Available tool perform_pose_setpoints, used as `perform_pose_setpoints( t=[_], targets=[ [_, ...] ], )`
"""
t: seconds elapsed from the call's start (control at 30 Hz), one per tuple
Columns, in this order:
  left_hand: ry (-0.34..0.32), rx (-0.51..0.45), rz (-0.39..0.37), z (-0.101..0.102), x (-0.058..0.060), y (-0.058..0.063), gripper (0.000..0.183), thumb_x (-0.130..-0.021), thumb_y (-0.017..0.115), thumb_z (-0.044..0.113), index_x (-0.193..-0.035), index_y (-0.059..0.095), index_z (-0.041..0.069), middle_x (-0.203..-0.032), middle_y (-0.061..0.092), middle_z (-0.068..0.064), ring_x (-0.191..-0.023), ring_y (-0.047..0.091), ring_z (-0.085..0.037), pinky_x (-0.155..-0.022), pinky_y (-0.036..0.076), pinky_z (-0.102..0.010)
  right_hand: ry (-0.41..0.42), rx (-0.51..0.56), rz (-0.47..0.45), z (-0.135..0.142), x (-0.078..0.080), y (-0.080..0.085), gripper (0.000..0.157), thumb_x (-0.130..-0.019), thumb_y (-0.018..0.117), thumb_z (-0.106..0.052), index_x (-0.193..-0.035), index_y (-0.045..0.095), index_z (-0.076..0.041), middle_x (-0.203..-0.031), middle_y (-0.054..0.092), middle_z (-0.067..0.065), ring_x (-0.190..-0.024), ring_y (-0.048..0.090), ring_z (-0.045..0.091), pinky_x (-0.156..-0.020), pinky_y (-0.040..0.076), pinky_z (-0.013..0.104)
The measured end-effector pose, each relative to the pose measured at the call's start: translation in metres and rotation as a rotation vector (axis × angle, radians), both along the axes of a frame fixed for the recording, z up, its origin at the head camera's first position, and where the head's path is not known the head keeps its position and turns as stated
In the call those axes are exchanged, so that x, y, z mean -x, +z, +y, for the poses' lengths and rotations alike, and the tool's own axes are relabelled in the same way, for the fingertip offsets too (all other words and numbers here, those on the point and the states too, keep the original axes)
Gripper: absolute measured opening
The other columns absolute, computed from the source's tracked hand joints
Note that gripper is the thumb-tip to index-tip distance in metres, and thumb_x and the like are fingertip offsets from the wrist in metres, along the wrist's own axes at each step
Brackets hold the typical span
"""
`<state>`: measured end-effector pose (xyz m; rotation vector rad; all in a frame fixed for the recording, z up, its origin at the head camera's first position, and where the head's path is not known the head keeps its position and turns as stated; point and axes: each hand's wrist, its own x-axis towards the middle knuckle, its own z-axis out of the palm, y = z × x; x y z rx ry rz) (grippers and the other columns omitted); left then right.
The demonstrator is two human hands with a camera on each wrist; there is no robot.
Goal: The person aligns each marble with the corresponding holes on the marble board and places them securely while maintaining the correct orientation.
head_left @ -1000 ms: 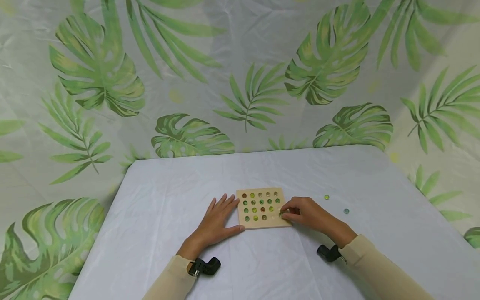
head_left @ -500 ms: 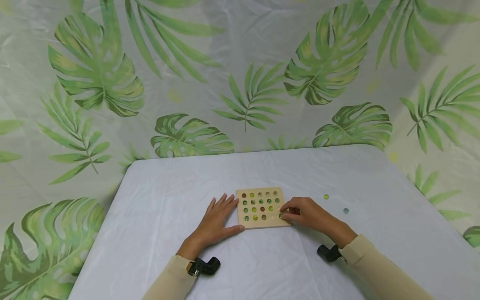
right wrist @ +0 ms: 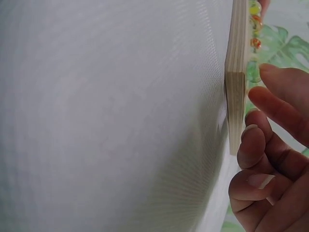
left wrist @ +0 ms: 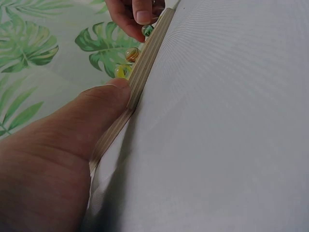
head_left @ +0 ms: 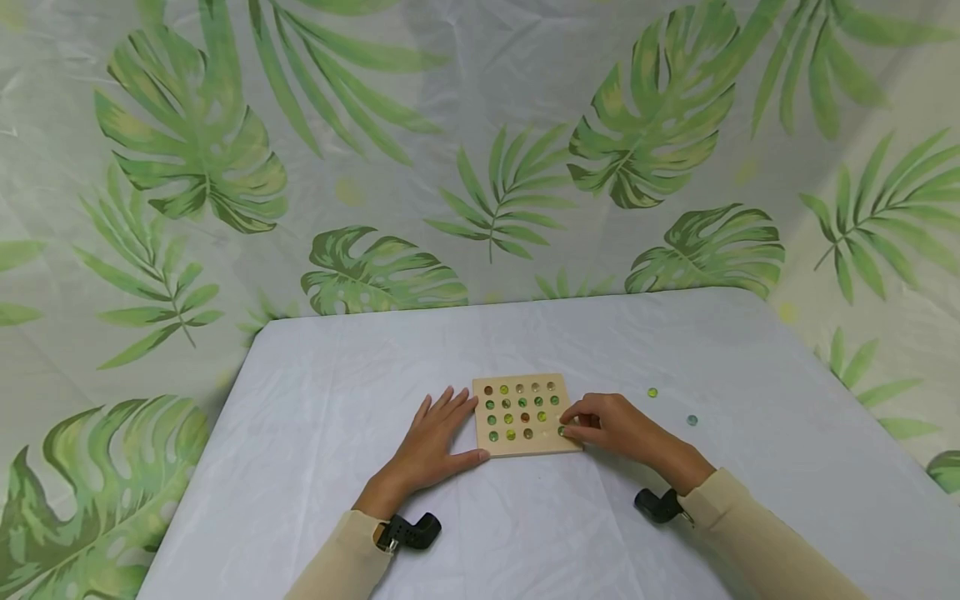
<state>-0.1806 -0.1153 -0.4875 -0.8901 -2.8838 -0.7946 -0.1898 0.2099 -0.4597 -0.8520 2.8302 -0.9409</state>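
Note:
A pale wooden board (head_left: 516, 448) with rows of round hollows lies on the white-covered table, most hollows holding glass marbles. My left hand (head_left: 427, 454) is spread flat, its fingertips and thumb against the board's left side. In the left wrist view the thumb (left wrist: 104, 104) touches the board's edge beside a yellow marble (left wrist: 121, 71). At the near right corner my right hand (head_left: 615, 429) pinches a green marble (head_left: 562, 431), low at a hollow. In the right wrist view its other fingers (right wrist: 253, 145) are curled beside the board. The hollow left of that marble shows no marble.
Two loose marbles lie right of the board: a yellow-green one (head_left: 652, 392) and a bluish one (head_left: 692, 421). A leaf-printed cloth (head_left: 495, 192) hangs behind the table (head_left: 337, 367). Each wrist wears a small black camera (head_left: 408, 532).
The green marble at my right fingertips has settled slightly lower into the corner hollow. Both hands otherwise stay in place.

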Motion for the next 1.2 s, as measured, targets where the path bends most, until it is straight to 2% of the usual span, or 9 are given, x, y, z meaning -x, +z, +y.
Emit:
perform_pose_setpoints(
  t=[0.23, 0.5, 0.73, 1.0, 1.2],
  targets=[
    [-0.003, -0.004, -0.005, 0.000, 0.000, 0.000, 0.085, -0.086, 0.062, 0.060, -0.151, 0.034, 0.013, -0.157, 0.029, -0.007, -0.147, 0.016, -0.027, -0.117, 0.005, -0.050, 0.011, -0.001, -0.008, 0.002, 0.002, 0.004, 0.014, -0.088, 0.072, -0.023, -0.098, 0.075, -0.015, -0.076, 0.059, -0.014, -0.066, 0.051, 0.004, -0.058, 0.046, 0.021],
    [-0.007, -0.008, 0.001, 0.000, 0.001, -0.001, 0.085, -0.086, 0.061, 0.060, -0.151, 0.034, 0.013, -0.156, 0.029, -0.008, -0.146, 0.016, -0.028, -0.117, 0.005, -0.051, 0.021, -0.020, 0.033, 0.012, 0.008, 0.007, 0.014, -0.088, 0.072, -0.022, -0.100, 0.076, -0.016, -0.076, 0.057, -0.015, -0.066, 0.049, 0.004, -0.058, 0.045, 0.022],
    [0.000, 0.004, 0.005, -0.001, 0.002, -0.002, 0.086, -0.085, 0.061, 0.062, -0.151, 0.033, 0.014, -0.157, 0.028, -0.006, -0.147, 0.015, -0.026, -0.117, 0.005, -0.049, -0.025, -0.021, 0.060, 0.022, 0.013, 0.011, 0.016, -0.086, 0.074, -0.021, -0.101, 0.074, -0.015, -0.073, 0.054, -0.012, -0.066, 0.049, 0.005, -0.059, 0.045, 0.022],
    [0.002, 0.005, -0.003, -0.001, 0.003, -0.003, 0.086, -0.085, 0.060, 0.062, -0.152, 0.033, 0.015, -0.157, 0.028, -0.006, -0.147, 0.014, -0.025, -0.117, 0.004, -0.050, -0.031, 0.016, 0.106, 0.033, 0.014, 0.017, 0.019, -0.084, 0.075, -0.015, -0.102, 0.073, -0.007, -0.072, 0.053, -0.009, -0.066, 0.048, 0.006, -0.058, 0.044, 0.023],
    [0.004, 0.010, -0.009, -0.001, 0.003, -0.004, 0.087, -0.085, 0.060, 0.063, -0.152, 0.032, 0.015, -0.157, 0.027, -0.005, -0.147, 0.014, -0.024, -0.118, 0.004, -0.049, -0.077, -0.011, 0.118, 0.047, 0.014, 0.020, 0.019, -0.084, 0.076, -0.015, -0.102, 0.073, -0.008, -0.072, 0.053, -0.010, -0.067, 0.049, 0.007, -0.059, 0.045, 0.023]
  ],
)
